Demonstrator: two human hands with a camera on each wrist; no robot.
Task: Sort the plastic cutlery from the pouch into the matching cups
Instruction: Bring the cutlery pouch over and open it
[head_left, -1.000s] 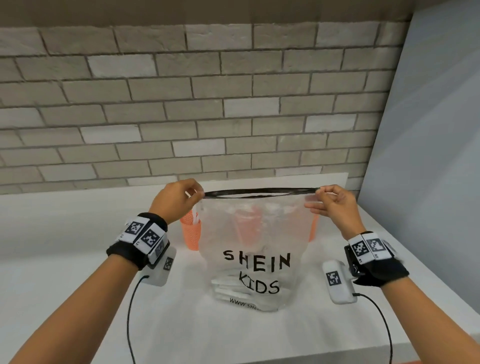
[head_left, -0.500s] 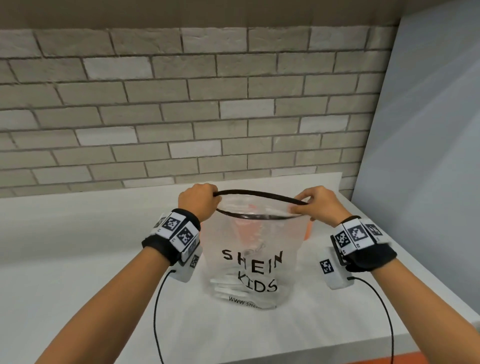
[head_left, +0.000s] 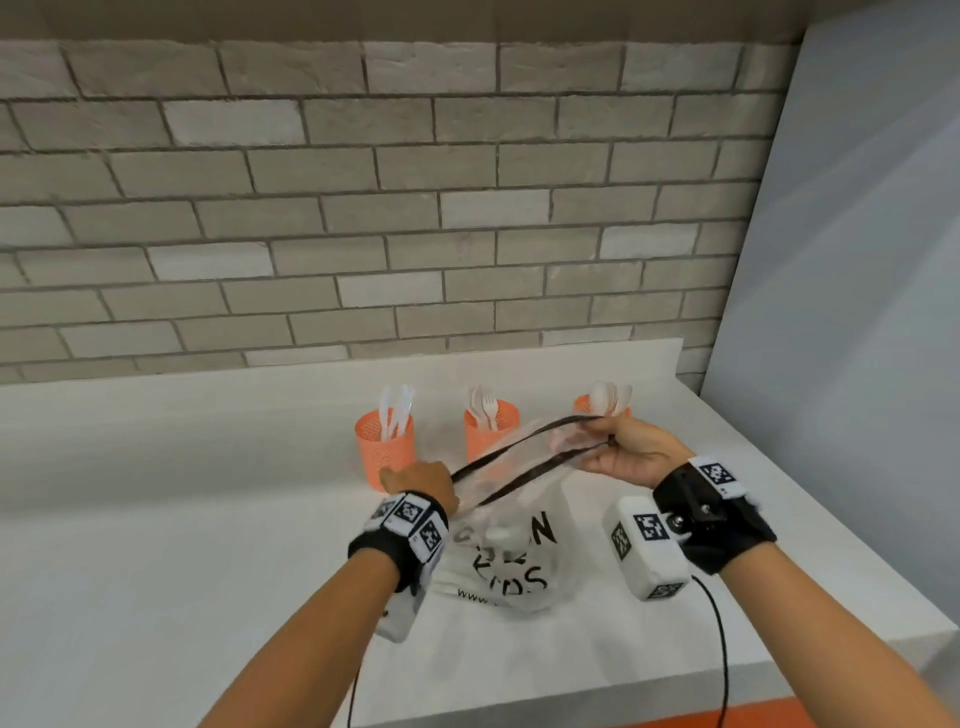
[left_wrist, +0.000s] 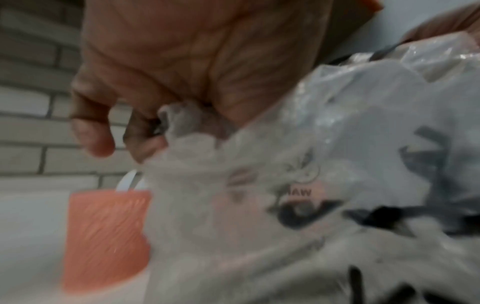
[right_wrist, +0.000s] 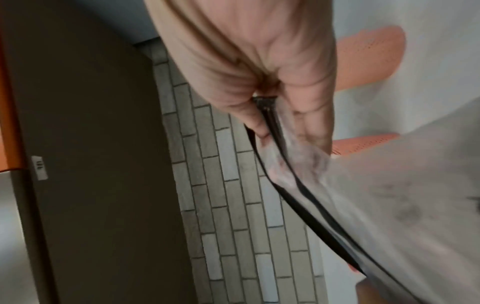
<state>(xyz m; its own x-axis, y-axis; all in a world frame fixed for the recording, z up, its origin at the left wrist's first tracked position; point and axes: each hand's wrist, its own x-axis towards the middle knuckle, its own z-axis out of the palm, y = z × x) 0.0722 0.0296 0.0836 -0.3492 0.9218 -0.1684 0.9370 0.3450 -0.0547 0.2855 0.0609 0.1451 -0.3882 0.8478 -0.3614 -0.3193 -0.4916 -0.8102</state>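
The pouch (head_left: 511, 551) sits on the white worktop (head_left: 208, 545) in front of me, just before the three orange cups. It is clear plastic with black letters and a black strip along its mouth (head_left: 524, 457). I can see white cutlery (head_left: 498, 535) as a pale blur low inside it. I cannot tell which kinds.

My right hand (head_left: 631, 457) pinches the right end of the black strip and holds it up. In the right wrist view the thumb and fingers (right_wrist: 309, 115) close on that end. My left hand (head_left: 423, 483) holds the left end lower down, with its fingers curled round the bunched plastic there. So both grips are shut on the pouch, and the mouth is open between them, long and thin.

I think the step now is to open the mouth wide enough to reach in. To do that well, I should bring my hands a bit closer, so the two sides of the strip bow apart. One hand should keep the mouth up while the other goes in. The plastic is soft and floppy, so it may fold shut if I let go too soon.

Behind the pouch, the left cup (head_left: 385, 449) holds knives, the middle cup (head_left: 491, 434) holds forks, and the right cup (head_left: 589, 404) holds spoons. The right cup is partly hidden by my hand. I should lift the pieces gently, so I do not knock over a cup.
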